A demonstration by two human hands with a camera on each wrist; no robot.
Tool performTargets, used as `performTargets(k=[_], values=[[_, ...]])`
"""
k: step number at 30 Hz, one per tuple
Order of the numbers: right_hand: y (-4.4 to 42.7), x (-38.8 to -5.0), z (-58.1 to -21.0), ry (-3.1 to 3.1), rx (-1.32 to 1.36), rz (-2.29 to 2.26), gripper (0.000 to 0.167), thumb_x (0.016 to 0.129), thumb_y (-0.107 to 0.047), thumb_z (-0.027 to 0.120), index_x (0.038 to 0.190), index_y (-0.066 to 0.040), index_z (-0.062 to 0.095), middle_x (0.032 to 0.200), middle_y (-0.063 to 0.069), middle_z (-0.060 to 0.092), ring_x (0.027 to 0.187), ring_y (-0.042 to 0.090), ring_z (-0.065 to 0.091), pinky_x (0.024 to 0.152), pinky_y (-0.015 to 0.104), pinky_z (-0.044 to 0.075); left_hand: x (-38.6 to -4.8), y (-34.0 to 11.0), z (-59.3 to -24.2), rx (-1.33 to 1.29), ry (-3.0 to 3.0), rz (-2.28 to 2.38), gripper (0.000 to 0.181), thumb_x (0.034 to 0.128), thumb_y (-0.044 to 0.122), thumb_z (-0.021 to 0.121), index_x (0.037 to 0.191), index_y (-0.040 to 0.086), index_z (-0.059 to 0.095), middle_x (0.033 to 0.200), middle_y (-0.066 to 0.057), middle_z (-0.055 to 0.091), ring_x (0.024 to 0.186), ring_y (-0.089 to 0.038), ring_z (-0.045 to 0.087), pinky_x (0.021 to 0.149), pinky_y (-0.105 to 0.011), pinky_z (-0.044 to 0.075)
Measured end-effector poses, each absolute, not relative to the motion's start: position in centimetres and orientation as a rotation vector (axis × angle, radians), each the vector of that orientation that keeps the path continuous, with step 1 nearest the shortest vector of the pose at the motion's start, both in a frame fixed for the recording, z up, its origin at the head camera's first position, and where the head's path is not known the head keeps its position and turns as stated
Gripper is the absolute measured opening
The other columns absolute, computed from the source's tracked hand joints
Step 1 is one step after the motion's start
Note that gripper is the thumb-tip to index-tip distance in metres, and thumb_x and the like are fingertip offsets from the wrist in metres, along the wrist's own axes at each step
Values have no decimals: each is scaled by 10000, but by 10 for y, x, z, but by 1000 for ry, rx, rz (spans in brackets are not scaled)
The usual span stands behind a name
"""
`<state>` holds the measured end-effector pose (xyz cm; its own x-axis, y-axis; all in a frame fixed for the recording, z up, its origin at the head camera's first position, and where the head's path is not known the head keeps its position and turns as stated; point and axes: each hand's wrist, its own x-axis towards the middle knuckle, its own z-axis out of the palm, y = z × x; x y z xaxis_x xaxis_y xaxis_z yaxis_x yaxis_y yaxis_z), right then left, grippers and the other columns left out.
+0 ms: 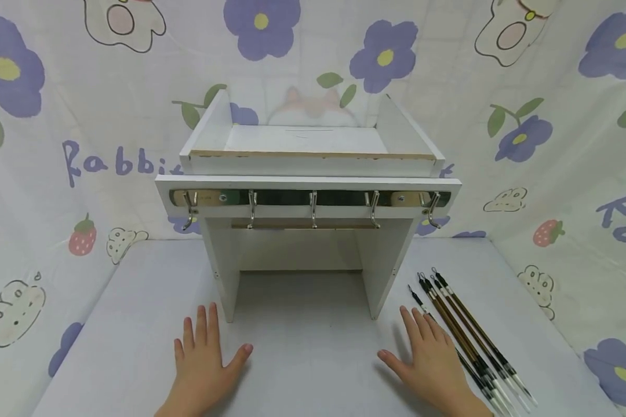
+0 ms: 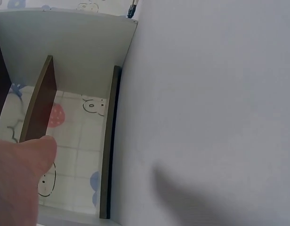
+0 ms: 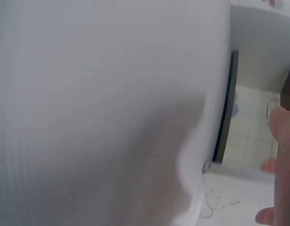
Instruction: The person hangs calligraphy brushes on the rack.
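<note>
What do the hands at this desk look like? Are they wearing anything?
Both the left hand and the right hand are ordinary human ones, with slender fingers. They look bare: no gloves, rings, bracelets, cables or markings show, and no sleeve is in view.

Left hand (image 1: 200, 356) and right hand (image 1: 430, 360) well apart, fingers (image 1: 201, 327) straight (thumbs (image 1: 238, 360) spread inward).
</note>
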<state>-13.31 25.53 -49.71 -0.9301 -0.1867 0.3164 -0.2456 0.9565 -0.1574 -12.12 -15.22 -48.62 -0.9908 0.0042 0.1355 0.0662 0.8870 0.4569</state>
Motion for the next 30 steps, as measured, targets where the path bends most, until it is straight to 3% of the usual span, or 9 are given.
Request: performTargets(k=[8, 14, 19, 24, 30], values=[[272, -146, -504, -2796, 220, 383, 925, 842, -680, 571, 1472, -42, 344, 1374, 233, 466, 1250, 443, 414, 988, 632, 348, -132, -158, -483, -79, -2835, -806, 1057, 887, 621, 558, 1541, 64, -58, 1577, -260, 9, 1407, -513, -12, 1047, -731, 79], [283, -157, -507, -2776, 139, 485, 862, 879, -611, 583, 1441, 3, 362, 1322, 285, 496, 1203, 481, 445, 959, 623, 379, -141, -160, -478, -85, -2719, -944, 1064, 870, 516, 658, 1539, 34, -14, 1569, -264, 81, 1389, -539, 74, 1032, -737, 138], [291, -162, -509, -2756, 87, 577, 862, 874, -596, 605, 1422, 33, 390, 1324, 275, 511, 1171, 488, 479, 920, 627, 406, -148, -159, -471, -38, -2647, -1126, 1065, 866, 504, 674, 1550, 101, -36, 1559, -270, 125, 1409, -487, 113, 1081, -661, 189], [299, -167, -511, -2747, 27, 682, 882, 858, -606, 622, 1417, 40, 401, 1312, 268, 522, 1169, 458, 500, 891, 610, 438, -155, -158, -462, -58, -2554, -1263, 1039, 876, 487, 673, 1552, 174, -50, 1594, -156, 100, 1442, -350, 144, 1118, -570, 218], [306, -172, -512, -2747, -9, 761, 838, 849, -529, 687, 1407, 35, 417, 1309, 271, 524, 1167, 431, 513, 897, 595, 448, -162, -156, -452, -117, -2472, -1320, 936, 891, 440, 674, 1559, 256, 45, 1599, -15, 147, 1441, -268, 192, 1096, -576, 262]])
